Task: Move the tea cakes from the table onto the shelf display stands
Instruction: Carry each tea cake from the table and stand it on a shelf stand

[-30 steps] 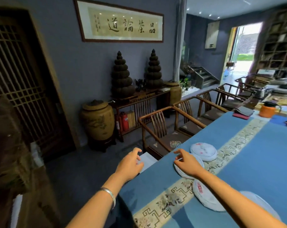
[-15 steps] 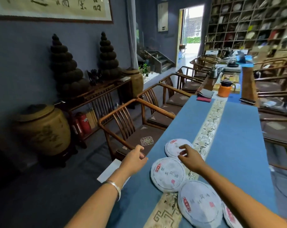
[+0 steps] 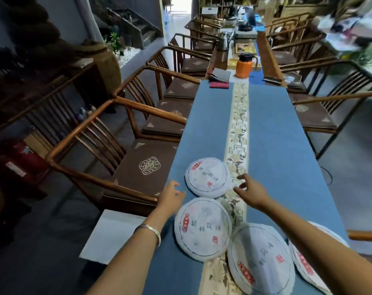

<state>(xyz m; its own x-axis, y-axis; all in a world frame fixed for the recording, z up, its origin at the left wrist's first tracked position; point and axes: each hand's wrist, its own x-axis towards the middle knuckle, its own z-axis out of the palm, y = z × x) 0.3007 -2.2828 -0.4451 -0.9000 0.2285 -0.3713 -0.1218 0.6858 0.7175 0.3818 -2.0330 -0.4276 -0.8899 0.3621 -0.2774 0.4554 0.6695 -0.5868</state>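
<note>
Several round tea cakes in white paper with red seals lie on the blue tablecloth (image 3: pixel 276 145). The farthest tea cake (image 3: pixel 207 177) lies between my hands. My left hand (image 3: pixel 171 196) hovers at its left edge, fingers apart, holding nothing. My right hand (image 3: pixel 250 189) reaches at its right edge, fingers spread, also holding nothing. A second tea cake (image 3: pixel 203 228) lies just nearer. A third tea cake (image 3: pixel 260 260) and a fourth tea cake (image 3: pixel 306 267) lie partly under my right forearm. The shelf at far right is blurred.
Wooden armchairs (image 3: pixel 121 150) line the table's left side, and more wooden chairs (image 3: pixel 321 116) line the right. An orange kettle (image 3: pixel 244 64), folded cloths (image 3: pixel 220 78) and a dark phone (image 3: pixel 271 80) sit at the table's far end. A white sheet (image 3: pixel 114 237) juts out at the near left corner.
The view has swung right and down over the table. Both hands moved forward to either side of the farthest tea cake; the right hand left the cake it was touching.
</note>
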